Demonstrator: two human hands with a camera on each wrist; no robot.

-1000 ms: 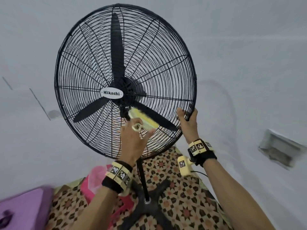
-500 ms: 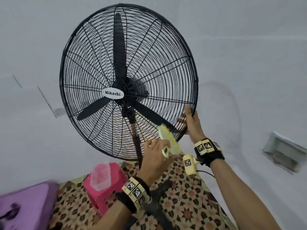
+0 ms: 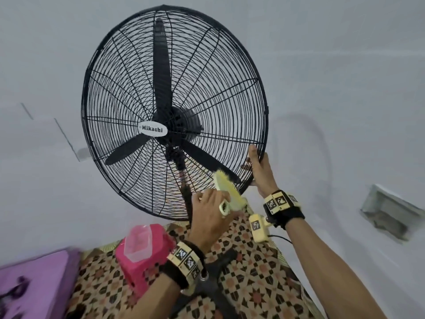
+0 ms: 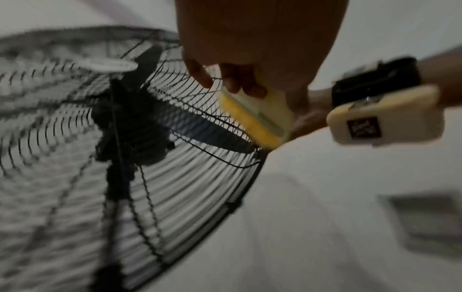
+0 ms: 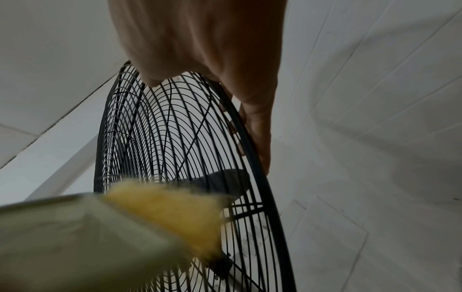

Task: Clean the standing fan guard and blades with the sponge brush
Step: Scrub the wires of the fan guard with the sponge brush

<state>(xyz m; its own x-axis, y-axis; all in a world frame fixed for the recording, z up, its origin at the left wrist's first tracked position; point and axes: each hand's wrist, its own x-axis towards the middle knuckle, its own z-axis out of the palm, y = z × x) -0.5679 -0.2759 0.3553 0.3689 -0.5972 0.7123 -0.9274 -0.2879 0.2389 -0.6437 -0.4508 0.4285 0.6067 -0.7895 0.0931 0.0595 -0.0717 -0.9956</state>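
A black standing fan fills the head view, its round wire guard (image 3: 207, 72) tilted back and three black blades (image 3: 162, 65) behind the wires. My left hand (image 3: 212, 210) grips a pale yellow sponge brush (image 3: 227, 189), its yellow sponge edge (image 4: 250, 120) lying against the guard's lower right wires. My right hand (image 3: 259, 171) holds the guard's lower right rim (image 5: 260, 158), thumb in front and fingers curled behind it. The brush (image 5: 170, 209) shows blurred in the right wrist view.
The fan's pole (image 3: 187, 199) runs down to a black cross base (image 3: 220, 293) on a patterned floor mat (image 3: 259, 279). A pink container (image 3: 145, 252) with a clear lid stands left of the base. A purple object (image 3: 34, 284) lies at far left. White walls surround the fan.
My left hand has carried the brush from near the hub down and right to the guard's lower right edge. The right hand has stayed on the rim.
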